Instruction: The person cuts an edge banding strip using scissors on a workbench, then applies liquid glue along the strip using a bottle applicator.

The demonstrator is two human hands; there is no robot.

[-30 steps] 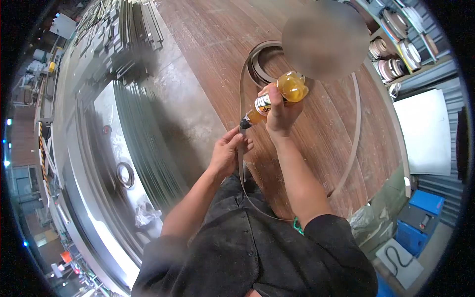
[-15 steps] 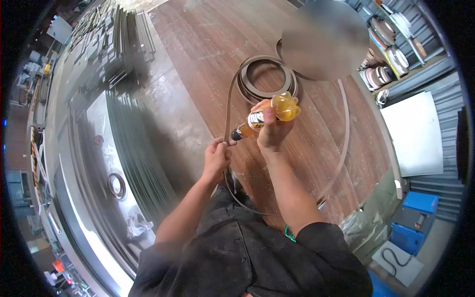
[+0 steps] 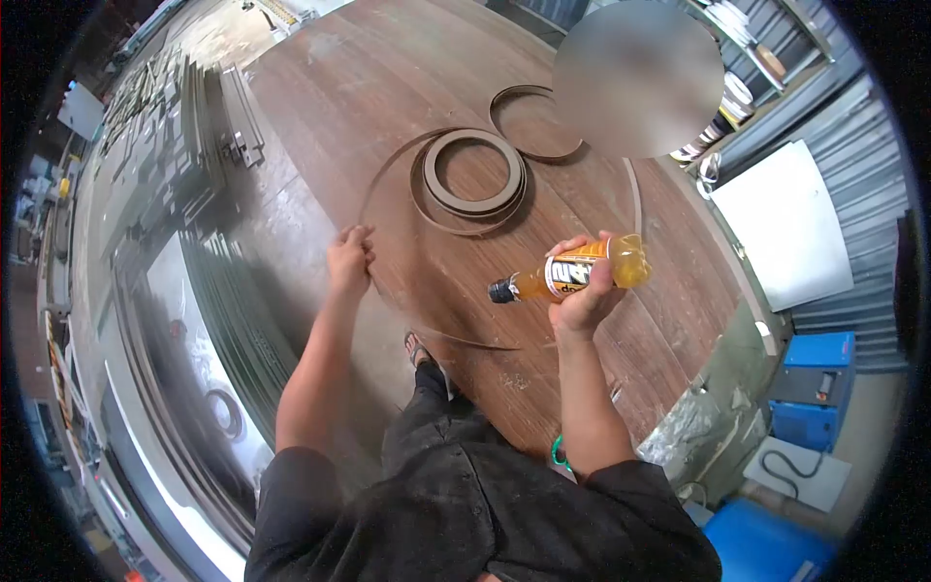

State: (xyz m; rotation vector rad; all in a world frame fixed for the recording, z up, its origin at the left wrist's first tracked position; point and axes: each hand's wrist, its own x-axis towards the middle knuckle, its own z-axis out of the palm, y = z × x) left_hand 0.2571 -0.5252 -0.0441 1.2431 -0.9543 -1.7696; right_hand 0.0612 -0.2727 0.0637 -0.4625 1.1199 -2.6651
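A bottle of yellow-orange liquid with a black cap (image 3: 572, 272) lies tilted sideways in my right hand (image 3: 586, 303), its cap pointing left over the brown wooden tabletop (image 3: 475, 308). My left hand (image 3: 351, 260) is at the table's left edge with its fingers closed on a thin brown strip (image 3: 373, 175). The strip curves up from the hand toward a coiled brown roll (image 3: 473, 206) lying on the table; another part looks blurred below the hand.
A loose curled strip (image 3: 538, 155) lies beyond the roll, beside a blurred round patch. Stacked metal profiles (image 3: 179, 165) stand at the left. To the right are a white panel (image 3: 787, 228), a blue machine (image 3: 813, 388) and shelves with rolls.
My left hand has moved left, away from the bottle cap, with the strip. The bottle has shifted right and turned nearly level in my right hand. The view has shifted, showing the whole roll.
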